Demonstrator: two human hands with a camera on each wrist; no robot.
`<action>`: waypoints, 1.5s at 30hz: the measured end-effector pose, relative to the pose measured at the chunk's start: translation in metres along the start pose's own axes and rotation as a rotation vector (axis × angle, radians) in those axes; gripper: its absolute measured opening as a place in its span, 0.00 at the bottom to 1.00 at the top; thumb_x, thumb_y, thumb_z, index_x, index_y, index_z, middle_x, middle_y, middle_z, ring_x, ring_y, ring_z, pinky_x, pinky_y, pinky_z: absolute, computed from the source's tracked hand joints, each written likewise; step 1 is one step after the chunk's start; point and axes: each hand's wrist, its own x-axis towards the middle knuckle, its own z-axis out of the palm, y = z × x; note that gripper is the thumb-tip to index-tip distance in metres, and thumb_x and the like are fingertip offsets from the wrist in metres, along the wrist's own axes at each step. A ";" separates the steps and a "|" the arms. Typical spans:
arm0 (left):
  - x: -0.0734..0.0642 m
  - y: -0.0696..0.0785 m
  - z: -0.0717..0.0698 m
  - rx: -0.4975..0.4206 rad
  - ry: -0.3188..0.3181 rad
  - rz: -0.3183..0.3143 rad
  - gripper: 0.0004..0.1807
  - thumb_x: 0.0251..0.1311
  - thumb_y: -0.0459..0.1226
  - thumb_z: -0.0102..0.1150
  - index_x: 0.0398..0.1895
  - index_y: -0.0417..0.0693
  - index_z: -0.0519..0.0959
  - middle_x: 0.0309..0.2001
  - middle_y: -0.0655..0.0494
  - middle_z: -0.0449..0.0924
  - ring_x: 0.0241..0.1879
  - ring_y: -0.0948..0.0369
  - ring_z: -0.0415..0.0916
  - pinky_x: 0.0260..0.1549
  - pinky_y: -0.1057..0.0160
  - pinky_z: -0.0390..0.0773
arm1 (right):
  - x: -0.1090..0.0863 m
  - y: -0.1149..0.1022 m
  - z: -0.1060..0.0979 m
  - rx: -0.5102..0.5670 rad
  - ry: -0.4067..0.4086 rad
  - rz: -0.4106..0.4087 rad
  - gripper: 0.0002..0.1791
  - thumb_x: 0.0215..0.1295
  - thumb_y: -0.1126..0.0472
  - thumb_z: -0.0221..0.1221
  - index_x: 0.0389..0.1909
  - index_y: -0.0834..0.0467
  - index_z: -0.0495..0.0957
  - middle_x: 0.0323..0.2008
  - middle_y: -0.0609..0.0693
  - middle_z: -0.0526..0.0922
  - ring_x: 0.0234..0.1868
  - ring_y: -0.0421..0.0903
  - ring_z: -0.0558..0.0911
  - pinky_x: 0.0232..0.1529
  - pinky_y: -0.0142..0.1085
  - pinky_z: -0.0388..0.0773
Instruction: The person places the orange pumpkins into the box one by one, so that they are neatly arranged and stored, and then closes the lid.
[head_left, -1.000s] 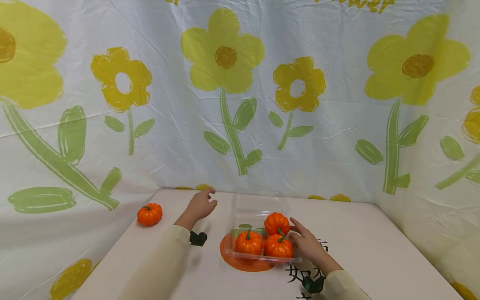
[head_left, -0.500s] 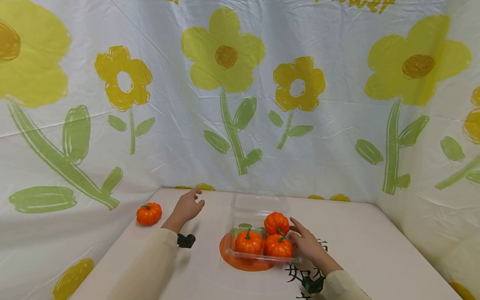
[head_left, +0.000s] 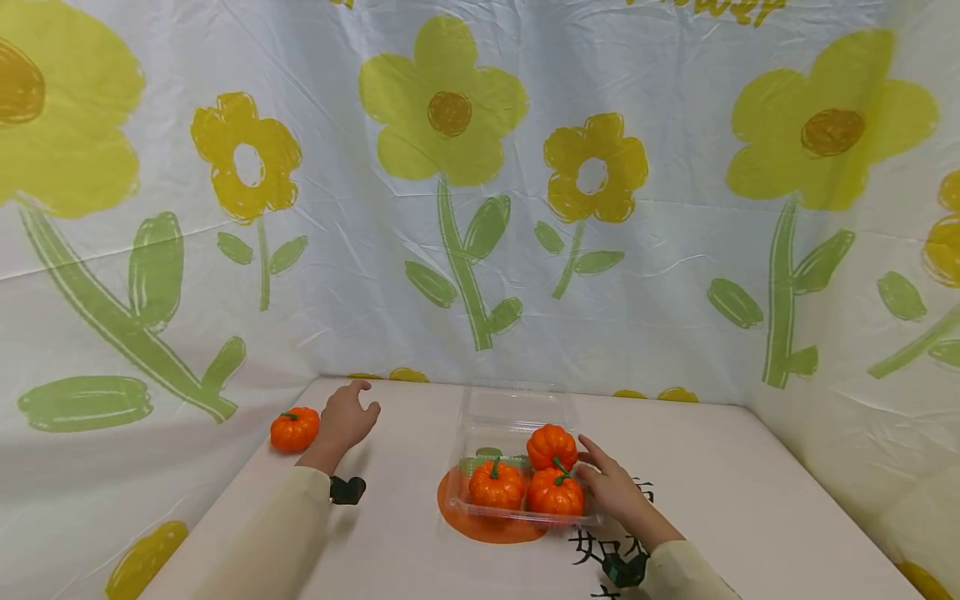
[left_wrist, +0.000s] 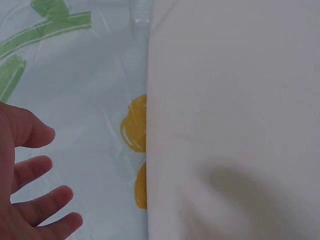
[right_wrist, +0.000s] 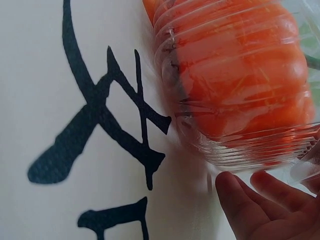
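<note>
My left hand (head_left: 347,422) hovers over the table's left part, just right of a lone orange toy pumpkin (head_left: 295,430) with a green stem. In the left wrist view the thumb and fingers of that hand (left_wrist: 37,197) are spread, nothing between them. A clear plastic clamshell box (head_left: 480,510) stands in the middle with its lid up at the back. Inside sit a front-left pumpkin (head_left: 497,487), a front-right pumpkin (head_left: 556,495) and a back-right pumpkin (head_left: 552,447). My right hand (head_left: 617,490) rests with loose fingers (right_wrist: 230,197) against the box's ribbed right side.
The pale table (head_left: 720,500) bears an orange printed disc (head_left: 495,532) partly under the box and black printed characters (head_left: 592,546) to its front right. A flower-patterned curtain (head_left: 675,250) encloses the back and sides.
My left hand has moved left across the table, from near the box to beside the lone pumpkin. The right hand and the box have stayed in place.
</note>
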 end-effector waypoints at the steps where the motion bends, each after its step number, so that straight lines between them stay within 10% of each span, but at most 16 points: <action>1: 0.000 -0.002 -0.001 0.007 0.016 -0.001 0.27 0.61 0.43 0.49 0.61 0.39 0.70 0.58 0.34 0.73 0.53 0.39 0.72 0.52 0.39 0.73 | 0.000 0.000 0.000 -0.001 0.000 0.001 0.33 0.72 0.58 0.48 0.75 0.54 0.52 0.67 0.67 0.67 0.56 0.63 0.79 0.51 0.52 0.80; 15: -0.005 -0.028 -0.012 0.071 0.191 -0.009 0.29 0.59 0.41 0.50 0.63 0.35 0.68 0.57 0.31 0.71 0.55 0.35 0.68 0.53 0.34 0.66 | 0.001 0.001 0.002 -0.003 0.015 0.017 0.33 0.71 0.58 0.48 0.75 0.53 0.52 0.66 0.66 0.67 0.56 0.63 0.79 0.50 0.53 0.80; 45: -0.003 -0.075 -0.019 -0.018 0.303 -0.216 0.32 0.58 0.40 0.52 0.65 0.36 0.62 0.60 0.28 0.62 0.58 0.33 0.60 0.52 0.32 0.63 | 0.008 0.004 0.007 -0.004 0.046 0.010 0.33 0.70 0.60 0.49 0.75 0.53 0.54 0.65 0.65 0.69 0.58 0.61 0.77 0.52 0.52 0.80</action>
